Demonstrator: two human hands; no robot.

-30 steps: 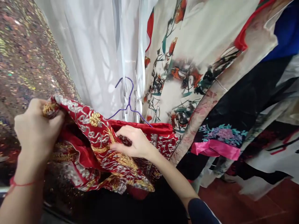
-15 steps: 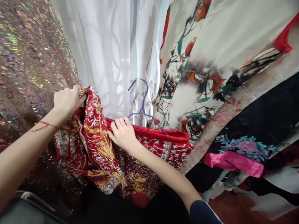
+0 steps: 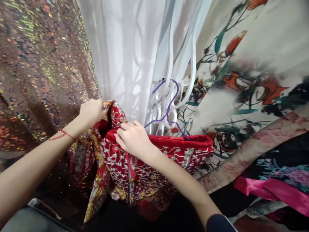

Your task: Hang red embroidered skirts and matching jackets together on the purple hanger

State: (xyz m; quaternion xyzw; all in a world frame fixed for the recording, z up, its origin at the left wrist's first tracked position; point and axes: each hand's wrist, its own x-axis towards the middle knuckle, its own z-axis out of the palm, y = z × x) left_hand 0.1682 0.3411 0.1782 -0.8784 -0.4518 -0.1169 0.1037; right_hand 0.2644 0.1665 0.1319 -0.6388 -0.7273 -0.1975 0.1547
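My left hand [image 3: 91, 112] is closed on the collar end of a red embroidered jacket [image 3: 118, 114], bunched up with gold and silver trim. My right hand [image 3: 134, 140] wraps over the waistband of a red embroidered skirt [image 3: 183, 154], which carries silver scrollwork and a hanging red tie. A purple wire hanger [image 3: 168, 116] rises from inside the skirt's waistband, its hook up by a white scrolled metal frame [image 3: 172, 64]. The skirt covers the lower part of the hanger. Folds of the jacket hang down to the left of the skirt.
Sequined fabric [image 3: 43, 64] hangs at the left and a sheer white curtain [image 3: 123, 54] behind. On the right are a cream floral-print cloth [image 3: 260, 80] and a dark garment with a pink ribbon [image 3: 275, 190]. A grey-edged object [image 3: 36, 219] is at the lower left.
The view has shifted, so everything sits further right. The jacket has been drawn left off the skirt's front, baring more of the skirt and its tie. Both hands keep their grip.
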